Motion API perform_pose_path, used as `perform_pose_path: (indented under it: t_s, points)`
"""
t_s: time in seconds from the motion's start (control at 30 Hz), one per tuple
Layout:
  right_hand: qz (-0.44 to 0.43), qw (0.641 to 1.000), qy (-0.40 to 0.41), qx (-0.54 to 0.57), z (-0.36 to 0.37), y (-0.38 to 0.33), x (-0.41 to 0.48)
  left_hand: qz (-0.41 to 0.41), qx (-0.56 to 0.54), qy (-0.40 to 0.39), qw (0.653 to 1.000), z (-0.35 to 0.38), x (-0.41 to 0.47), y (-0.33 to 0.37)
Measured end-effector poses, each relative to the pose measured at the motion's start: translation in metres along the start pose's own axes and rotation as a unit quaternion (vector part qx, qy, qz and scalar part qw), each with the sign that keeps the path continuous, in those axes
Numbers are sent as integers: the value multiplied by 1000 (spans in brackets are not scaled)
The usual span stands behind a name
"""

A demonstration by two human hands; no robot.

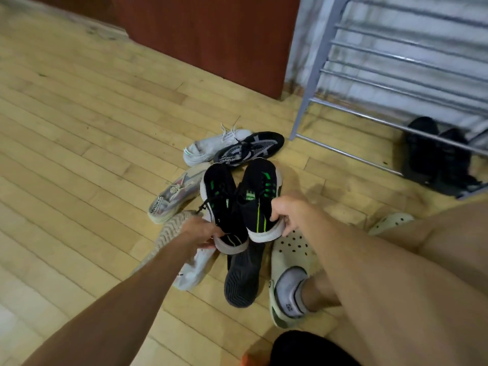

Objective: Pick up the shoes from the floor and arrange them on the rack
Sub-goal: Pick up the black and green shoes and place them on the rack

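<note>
The likeliest slip from here is a dropped shoe: each black-and-green sneaker is pinched only at its heel, so the toe hangs forward, and a swing toward the metal shoe rack [390, 83] in the upper right of the frame could twist one loose. The dangling lace of the left sneaker [223, 202] could also drag across the grey patterned sneaker [174, 196] just below it, or catch on a rack bar. A third risk is footing, since the person's foot in a pale perforated clog [287, 262] stands right against the pile, touching or nearly touching an overturned dark shoe [241, 281]. The left hand [199, 232] is closed on the heel collar of the left sneaker, fingers curled around its rim. The right hand [289, 211] is clamped on the heel of the right sneaker [260, 196], thumb beneath the white sole. Both sneakers sit at frame centre above the heap, seemingly lifted, though contact with shoes beneath cannot be ruled out. A black pair [435, 157] already rests on the rack's lowest tier.
</note>
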State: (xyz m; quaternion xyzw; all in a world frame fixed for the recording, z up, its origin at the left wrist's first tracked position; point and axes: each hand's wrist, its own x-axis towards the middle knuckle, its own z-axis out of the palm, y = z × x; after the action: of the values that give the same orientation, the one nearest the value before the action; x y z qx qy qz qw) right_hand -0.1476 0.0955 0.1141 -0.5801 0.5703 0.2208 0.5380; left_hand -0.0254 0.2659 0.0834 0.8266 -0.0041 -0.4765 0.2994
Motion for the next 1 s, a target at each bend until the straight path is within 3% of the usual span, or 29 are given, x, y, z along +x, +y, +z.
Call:
perform_pose_path:
  t_s: [0.27,0.47,0.63,0.83,1.0]
  points:
    - [14,997,67,38,-83,11,-41,117,29,-43,992,37,-16,88]
    - [33,982,153,102,-154,32,-35,138,7,-94,986,92,-7,152]
    - [50,971,176,152,-202,44,5,113,-72,-147,980,146,15,213]
    - [35,952,226,203,-243,57,89,136,-52,-134,980,208,87,264]
    - [-17,938,273,215,-256,53,148,245,54,-77,965,242,153,293]
